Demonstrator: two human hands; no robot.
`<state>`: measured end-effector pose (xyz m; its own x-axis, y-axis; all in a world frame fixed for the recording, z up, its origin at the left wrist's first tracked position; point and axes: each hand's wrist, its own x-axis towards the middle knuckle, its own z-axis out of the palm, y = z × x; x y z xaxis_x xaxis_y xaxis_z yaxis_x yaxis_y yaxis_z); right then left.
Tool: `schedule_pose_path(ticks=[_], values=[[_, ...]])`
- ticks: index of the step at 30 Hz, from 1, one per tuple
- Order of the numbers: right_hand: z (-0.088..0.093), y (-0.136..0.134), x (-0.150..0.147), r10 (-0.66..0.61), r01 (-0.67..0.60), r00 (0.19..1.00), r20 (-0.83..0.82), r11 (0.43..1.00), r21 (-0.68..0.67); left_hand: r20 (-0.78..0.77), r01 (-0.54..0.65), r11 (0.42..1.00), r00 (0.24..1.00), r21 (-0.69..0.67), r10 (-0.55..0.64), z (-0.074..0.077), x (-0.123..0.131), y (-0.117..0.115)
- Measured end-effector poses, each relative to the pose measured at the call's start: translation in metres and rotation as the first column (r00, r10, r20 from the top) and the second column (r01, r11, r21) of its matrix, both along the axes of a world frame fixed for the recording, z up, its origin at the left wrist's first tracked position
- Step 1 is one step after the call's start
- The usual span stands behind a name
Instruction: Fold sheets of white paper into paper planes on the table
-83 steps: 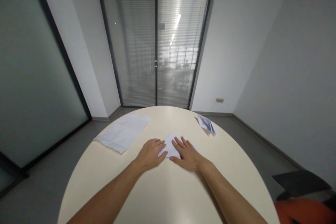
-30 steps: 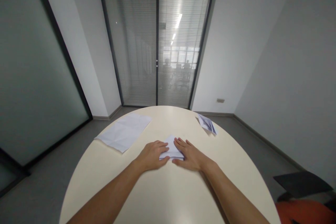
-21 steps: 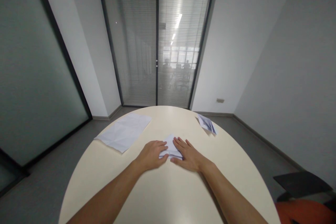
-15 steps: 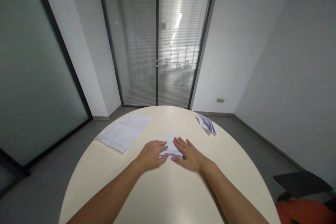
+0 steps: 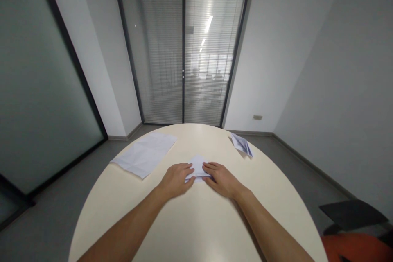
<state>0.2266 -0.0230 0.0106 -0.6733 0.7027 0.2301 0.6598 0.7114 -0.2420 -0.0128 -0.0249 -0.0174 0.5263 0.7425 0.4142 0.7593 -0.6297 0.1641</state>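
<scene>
A small folded sheet of white paper (image 5: 198, 166) lies on the round table in front of me, its pointed end facing away and a folded band along its near edge. My left hand (image 5: 177, 179) grips its left side, with the fingers on top and the thumb at the near edge. At the right side, my right hand (image 5: 222, 179) holds the paper with fingers drawn together and the thumb by the near fold. Both palms hide the sheet's outer corners.
On the cream round table (image 5: 196, 225), a creased white sheet (image 5: 147, 152) lies at the far left. A folded paper piece (image 5: 241, 145) stands near the far right edge. Beyond are glass doors with blinds (image 5: 184, 57). An orange and black chair (image 5: 353, 243) is at lower right.
My right hand's spread fingers have drawn together at the paper's right side, baring more of its middle. The left hand has shifted slightly left. The other papers have stayed put.
</scene>
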Motion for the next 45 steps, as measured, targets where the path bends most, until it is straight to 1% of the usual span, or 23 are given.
schedule_pose_path(ticks=[5, 13, 19, 23, 28, 31, 36, 39, 42, 45], values=[[0.007, -0.003, 0.001, -0.023, 0.023, 1.0, 0.006, 1.0, 0.017, -0.007, -0.005, 1.0, 1.0, 0.0, 0.005, 0.004, 0.001, -0.001], [0.004, -0.003, 0.006, -0.131, 0.131, 0.991, 0.016, 0.991, -0.03, -0.043, -0.087, 0.996, 0.995, -0.019, 0.086, 0.017, 0.004, -0.005], [0.008, -0.005, 0.005, -0.207, 0.204, 0.978, -0.036, 0.976, -0.078, -0.062, -0.098, 0.994, 0.994, -0.054, 0.094, 0.018, 0.004, -0.004], [0.006, -0.001, 0.005, -0.273, 0.267, 0.96, -0.066, 0.96, -0.077, -0.07, -0.111, 0.991, 0.992, -0.081, 0.105, 0.018, 0.003, -0.002], [-0.001, 0.004, 0.008, -0.27, 0.266, 0.959, -0.083, 0.962, -0.057, -0.081, -0.142, 0.986, 0.988, -0.09, 0.135, 0.016, 0.003, -0.001], [-0.004, 0.005, 0.009, -0.262, 0.257, 0.96, -0.1, 0.965, -0.056, -0.05, -0.153, 0.983, 0.988, -0.103, 0.148, 0.013, 0.001, 0.0], [-0.005, 0.005, 0.008, -0.242, 0.242, 0.962, -0.126, 0.97, -0.016, -0.01, -0.153, 0.979, 0.988, -0.133, 0.153, 0.005, -0.001, 0.004], [-0.007, 0.006, 0.007, -0.231, 0.232, 0.965, -0.126, 0.973, -0.005, 0.005, -0.151, 0.978, 0.988, -0.147, 0.153, 0.004, -0.001, 0.005], [-0.011, 0.008, 0.008, -0.226, 0.229, 0.969, -0.1, 0.973, 0.021, 0.027, -0.119, 0.984, 0.992, -0.132, 0.124, 0.004, 0.0, 0.004], [-0.013, 0.011, 0.009, -0.242, 0.244, 0.97, -0.039, 0.966, 0.082, 0.04, -0.093, 0.99, 0.994, -0.104, 0.097, 0.005, 0.001, 0.003]])
